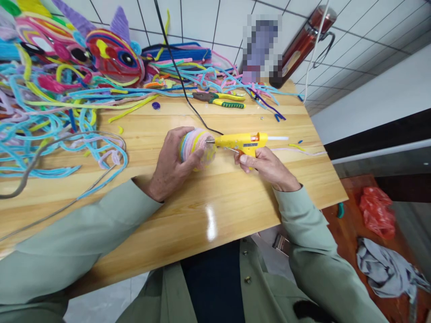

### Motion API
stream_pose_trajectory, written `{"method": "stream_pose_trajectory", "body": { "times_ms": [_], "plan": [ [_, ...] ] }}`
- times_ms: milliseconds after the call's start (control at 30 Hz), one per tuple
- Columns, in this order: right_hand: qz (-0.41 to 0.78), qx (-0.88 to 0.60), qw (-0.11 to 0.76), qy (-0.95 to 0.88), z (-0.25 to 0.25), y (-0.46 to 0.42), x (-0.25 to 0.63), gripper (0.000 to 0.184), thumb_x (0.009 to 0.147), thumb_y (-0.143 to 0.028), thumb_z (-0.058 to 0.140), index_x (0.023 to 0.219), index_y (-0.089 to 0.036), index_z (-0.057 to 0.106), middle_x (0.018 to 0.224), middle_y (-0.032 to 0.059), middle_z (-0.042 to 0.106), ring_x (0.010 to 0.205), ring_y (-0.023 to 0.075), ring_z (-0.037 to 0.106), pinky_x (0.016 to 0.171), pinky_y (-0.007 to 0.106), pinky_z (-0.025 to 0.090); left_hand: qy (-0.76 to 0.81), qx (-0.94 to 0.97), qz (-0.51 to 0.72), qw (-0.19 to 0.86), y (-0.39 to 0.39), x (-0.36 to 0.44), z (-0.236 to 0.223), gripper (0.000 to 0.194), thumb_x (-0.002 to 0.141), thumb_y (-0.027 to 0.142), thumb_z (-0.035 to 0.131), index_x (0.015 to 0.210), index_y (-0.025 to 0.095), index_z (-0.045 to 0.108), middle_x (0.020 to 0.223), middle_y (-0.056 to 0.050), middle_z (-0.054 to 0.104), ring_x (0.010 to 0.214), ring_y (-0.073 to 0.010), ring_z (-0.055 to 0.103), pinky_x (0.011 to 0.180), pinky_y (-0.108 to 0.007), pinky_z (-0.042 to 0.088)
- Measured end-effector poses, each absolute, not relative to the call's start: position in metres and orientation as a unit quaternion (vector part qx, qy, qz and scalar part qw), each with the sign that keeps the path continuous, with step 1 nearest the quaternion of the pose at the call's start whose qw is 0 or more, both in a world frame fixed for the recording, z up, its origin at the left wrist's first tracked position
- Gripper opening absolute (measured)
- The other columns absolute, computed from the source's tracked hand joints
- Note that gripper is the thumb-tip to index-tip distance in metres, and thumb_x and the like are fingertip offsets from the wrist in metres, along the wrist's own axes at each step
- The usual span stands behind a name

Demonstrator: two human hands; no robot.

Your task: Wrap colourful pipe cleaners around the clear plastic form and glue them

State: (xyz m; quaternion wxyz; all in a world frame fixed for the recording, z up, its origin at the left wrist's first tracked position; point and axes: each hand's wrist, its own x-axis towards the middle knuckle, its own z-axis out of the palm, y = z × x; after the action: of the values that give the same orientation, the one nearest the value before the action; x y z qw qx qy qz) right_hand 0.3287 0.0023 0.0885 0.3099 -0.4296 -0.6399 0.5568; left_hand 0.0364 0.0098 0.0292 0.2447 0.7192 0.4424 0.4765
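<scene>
Near the middle of the table, my left hand (175,161) is closed around a small rounded piece (193,142) striped in pink, yellow and blue, which looks wound from fuzzy pipe cleaners. My right hand (264,166) grips the handle of a yellow hot glue gun (239,141). The gun's metal nozzle points left and lies against or just in front of the striped piece; I cannot tell whether it touches. A white glue stick (279,138) sticks out of the gun's back end. From the gun, a black cord (186,96) runs up and away.
Loose pipe cleaners (43,148) cover the table's left side. At the back are colourful pipe-cleaner masks (114,58), pliers (218,99) with yellow-green handles and a red thermos (303,45). A grey cable (30,168) crosses at left. On the floor lies a red plastic bag (377,211).
</scene>
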Motion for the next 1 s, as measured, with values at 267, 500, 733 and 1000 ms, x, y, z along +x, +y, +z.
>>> {"method": "stream_pose_trajectory", "body": {
  "times_ms": [267, 500, 733, 1000],
  "plan": [
    [0.560, -0.405, 0.313, -0.652, 0.0896, 0.0029, 0.3308, 0.058, 0.097, -0.064, 0.081, 0.061, -0.022, 0.061, 0.073, -0.0015, 0.060, 0.073, 0.0148, 0.054, 0.077, 0.033, 0.046, 0.451, 0.718, 0.472, 0.242, 0.0104, 0.0359, 0.0301, 0.050, 0.110, 0.057, 0.065, 0.147, 0.022, 0.059, 0.142, -0.013, 0.069, 0.130, -0.0310, 0.069, 0.120, -0.052, 0.059],
    [0.551, -0.428, 0.302, -0.650, 0.0928, 0.0011, 0.3282, 0.061, 0.096, -0.069, 0.080, 0.063, -0.022, 0.060, 0.074, -0.0014, 0.059, 0.074, 0.0148, 0.054, 0.076, 0.033, 0.044, 0.446, 0.724, 0.469, 0.239, 0.0103, 0.0357, 0.0314, 0.051, 0.110, 0.059, 0.063, 0.146, 0.023, 0.059, 0.143, -0.013, 0.070, 0.132, -0.0309, 0.068, 0.120, -0.051, 0.058],
    [0.548, -0.442, 0.290, -0.648, 0.0943, 0.0000, 0.3274, 0.065, 0.093, -0.073, 0.080, 0.061, -0.021, 0.058, 0.074, -0.0008, 0.058, 0.074, 0.0149, 0.053, 0.075, 0.033, 0.042, 0.440, 0.723, 0.475, 0.241, 0.0106, 0.0365, 0.0310, 0.053, 0.110, 0.062, 0.062, 0.146, 0.023, 0.059, 0.144, -0.013, 0.070, 0.134, -0.0312, 0.068, 0.120, -0.051, 0.058],
    [0.552, -0.444, 0.290, -0.643, 0.0935, 0.0003, 0.3259, 0.064, 0.094, -0.073, 0.079, 0.062, -0.022, 0.058, 0.074, -0.0007, 0.058, 0.073, 0.0150, 0.052, 0.074, 0.033, 0.042, 0.442, 0.725, 0.473, 0.235, 0.0110, 0.0370, 0.0312, 0.052, 0.110, 0.063, 0.063, 0.145, 0.024, 0.060, 0.142, -0.013, 0.070, 0.135, -0.0318, 0.068, 0.121, -0.053, 0.059]
  ]
}}
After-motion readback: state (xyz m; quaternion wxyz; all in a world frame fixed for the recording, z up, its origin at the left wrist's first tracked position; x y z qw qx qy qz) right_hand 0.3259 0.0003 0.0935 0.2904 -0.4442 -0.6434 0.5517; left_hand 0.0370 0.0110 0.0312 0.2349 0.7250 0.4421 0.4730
